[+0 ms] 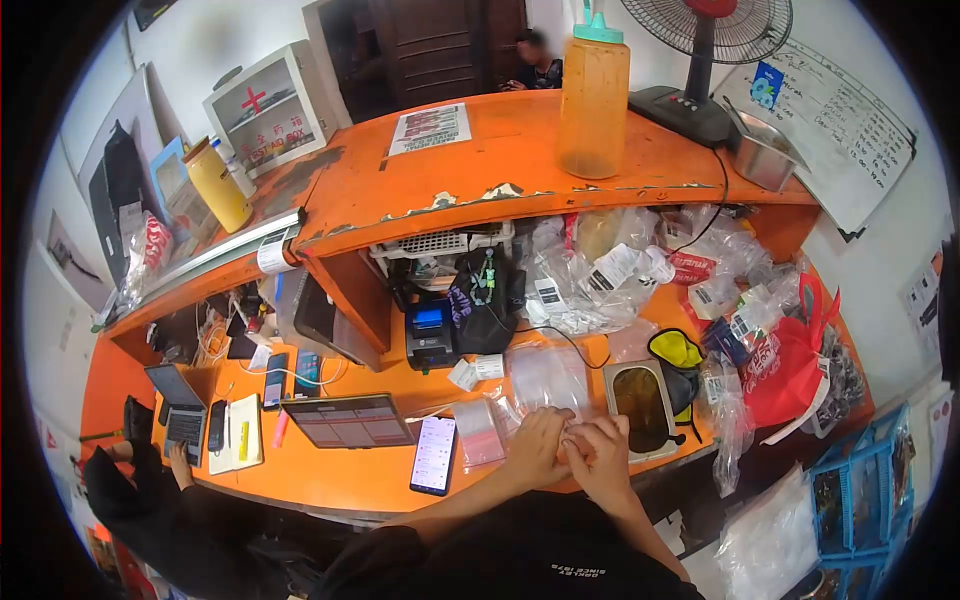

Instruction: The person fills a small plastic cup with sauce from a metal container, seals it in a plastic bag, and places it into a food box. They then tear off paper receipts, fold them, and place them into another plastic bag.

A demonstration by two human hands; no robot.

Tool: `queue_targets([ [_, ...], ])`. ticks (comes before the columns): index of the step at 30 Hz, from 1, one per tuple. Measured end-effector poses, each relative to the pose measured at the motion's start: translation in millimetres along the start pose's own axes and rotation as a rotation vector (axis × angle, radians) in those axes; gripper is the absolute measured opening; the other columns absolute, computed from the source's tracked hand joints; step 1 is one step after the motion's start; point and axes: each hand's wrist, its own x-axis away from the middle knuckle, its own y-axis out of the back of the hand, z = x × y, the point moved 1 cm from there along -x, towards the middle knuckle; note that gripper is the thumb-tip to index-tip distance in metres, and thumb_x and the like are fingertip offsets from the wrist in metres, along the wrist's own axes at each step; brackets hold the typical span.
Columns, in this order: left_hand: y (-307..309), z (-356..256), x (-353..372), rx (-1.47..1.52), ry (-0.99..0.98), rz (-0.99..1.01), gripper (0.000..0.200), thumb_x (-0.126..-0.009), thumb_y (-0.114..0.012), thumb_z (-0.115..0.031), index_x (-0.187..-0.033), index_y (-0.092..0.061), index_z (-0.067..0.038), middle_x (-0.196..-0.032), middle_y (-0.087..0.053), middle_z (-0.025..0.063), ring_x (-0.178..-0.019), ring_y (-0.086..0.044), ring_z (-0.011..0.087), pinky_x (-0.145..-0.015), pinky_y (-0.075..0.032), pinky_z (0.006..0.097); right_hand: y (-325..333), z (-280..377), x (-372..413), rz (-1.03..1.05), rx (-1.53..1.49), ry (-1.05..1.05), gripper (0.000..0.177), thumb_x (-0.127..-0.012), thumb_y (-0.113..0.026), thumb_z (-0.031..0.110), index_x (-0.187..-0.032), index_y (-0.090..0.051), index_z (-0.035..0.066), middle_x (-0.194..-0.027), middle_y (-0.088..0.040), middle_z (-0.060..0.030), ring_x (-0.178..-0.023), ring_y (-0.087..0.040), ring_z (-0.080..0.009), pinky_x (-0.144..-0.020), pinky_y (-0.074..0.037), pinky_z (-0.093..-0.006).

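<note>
My left hand (538, 447) and my right hand (601, 458) are pressed together at the near edge of the orange counter (340, 475), with the fingers curled and the fingertips meeting. Whatever lies between them is too small and too hidden to make out. Small clear zip bags (478, 432) lie just left of my hands, and a larger clear bag (548, 375) lies behind them. A grey tray with a dark amber top (640, 402) sits right beside my right hand. A phone with a lit screen (433, 455) lies to the left.
A tablet (350, 421), a small black printer (430, 336) and a heap of plastic bags (620, 270) crowd the desk. A red bag (790, 375) and a blue basket (860, 490) sit to the right. A co-worker's hand (180, 462) rests by a laptop (180, 405). A tall bottle (593, 95) and fan (705, 60) stand above.
</note>
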Motion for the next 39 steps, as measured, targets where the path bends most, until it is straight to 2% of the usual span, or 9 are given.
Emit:
queue_targets([
  [10,-9.0,-4.5,-8.2,0.026,-0.023,0.032,0.059,-0.066,-0.075,-0.022,-0.113,-0.048,0.000,-0.104,-0.053,0.0173,-0.097,-0.051,0.0359,-0.082,-0.040,0.0435,5.6,-9.0,14.4,-0.037,0.004,-0.049,0.011,-0.081,-0.066,0.007,-0.090,-0.063,0.002,-0.083,-0.064,-0.0116,-0.112,-0.050,-0.0329,-0.102,-0.033,-0.0426],
  [12,-14.6,-7.1,-11.2,0.128,0.007,0.041,0.055,-0.067,-0.074,-0.022,-0.111,-0.050,-0.001,-0.108,-0.053,0.0188,-0.103,-0.049,0.0385,-0.087,-0.039,0.0451,8.0,-10.1,19.0,0.166,-0.085,-0.218,0.010,-0.082,-0.066,0.006,-0.090,-0.061,0.003,-0.089,-0.064,-0.0128,-0.121,-0.047,-0.0347,-0.107,-0.029,-0.0433],
  [16,-21.3,3.0,-20.0,0.166,0.070,-0.045,0.043,-0.066,-0.076,-0.017,-0.099,-0.052,-0.002,-0.100,-0.053,0.0160,-0.090,-0.052,0.0342,-0.078,-0.042,0.0413,33.2,-2.9,7.2,-0.063,-0.193,-0.173,0.011,-0.083,-0.065,0.008,-0.092,-0.060,0.004,-0.104,-0.061,-0.0163,-0.117,-0.050,-0.0348,-0.105,-0.032,-0.0425],
  [20,-33.9,36.9,-30.4,0.436,0.418,-0.044,0.043,-0.064,-0.080,-0.016,-0.093,-0.052,-0.003,-0.097,-0.055,0.0107,-0.087,-0.054,0.0231,-0.074,-0.043,0.0341,82.2,-38.9,-8.6,-0.231,0.337,-0.238,0.016,-0.078,-0.067,0.009,-0.091,-0.060,0.004,-0.121,-0.054,-0.0211,-0.122,-0.043,-0.0425,-0.102,-0.034,-0.0490],
  [25,-71.1,69.8,-50.4,0.689,0.426,-0.045,0.019,-0.075,-0.073,-0.011,-0.086,-0.059,-0.003,-0.098,-0.063,0.0081,-0.092,-0.056,0.0156,-0.085,-0.042,0.0285,67.1,-84.5,5.1,0.150,0.761,-0.397,0.013,-0.068,-0.072,0.016,-0.078,-0.073,0.007,-0.141,-0.039,-0.0259,-0.139,-0.018,-0.0459,-0.109,-0.019,-0.0579],
  [29,-95.9,79.8,-64.5,0.964,0.640,-0.011,0.011,-0.082,-0.066,-0.009,-0.091,-0.064,-0.003,-0.087,-0.064,0.0041,-0.084,-0.059,0.0137,-0.084,-0.044,0.0278,61.1,-87.4,7.0,0.264,0.847,-0.377,0.018,-0.072,-0.065,0.013,-0.082,-0.073,0.002,-0.143,-0.036,-0.0277,-0.138,-0.021,-0.0470,-0.108,-0.024,-0.0542],
  [34,-121.4,91.4,-72.4,1.139,0.813,-0.006,0.016,-0.081,-0.067,-0.014,-0.092,-0.065,-0.003,-0.086,-0.063,0.0033,-0.079,-0.057,0.0142,-0.079,-0.044,0.0281,62.0,-72.7,3.6,0.311,0.924,-0.305,0.017,-0.072,-0.060,0.009,-0.078,-0.073,0.000,-0.132,-0.048,-0.0221,-0.135,-0.028,-0.0428,-0.101,-0.030,-0.0496],
  [35,-122.3,91.5,-74.5,1.175,0.904,0.028,0.018,-0.080,-0.068,-0.016,-0.092,-0.065,-0.003,-0.085,-0.063,0.0034,-0.077,-0.056,0.0147,-0.077,-0.043,0.0287,67.1,-64.8,3.3,0.268,0.989,-0.254,0.016,-0.071,-0.059,0.007,-0.079,-0.072,0.000,-0.117,-0.057,-0.0188,-0.123,-0.044,-0.0372,-0.093,-0.039,-0.0451],
  [39,-120.8,85.4,-81.4,1.218,1.012,0.187,0.020,-0.079,-0.067,-0.017,-0.093,-0.066,-0.003,-0.081,-0.062,0.0025,-0.071,-0.052,0.0105,-0.067,-0.041,0.0253,88.4,-59.6,16.6,0.208,0.912,-0.358,0.013,-0.070,-0.058,0.004,-0.080,-0.065,0.001,-0.078,-0.065,-0.0146,-0.082,-0.063,-0.0283,-0.068,-0.050,-0.0377],
])
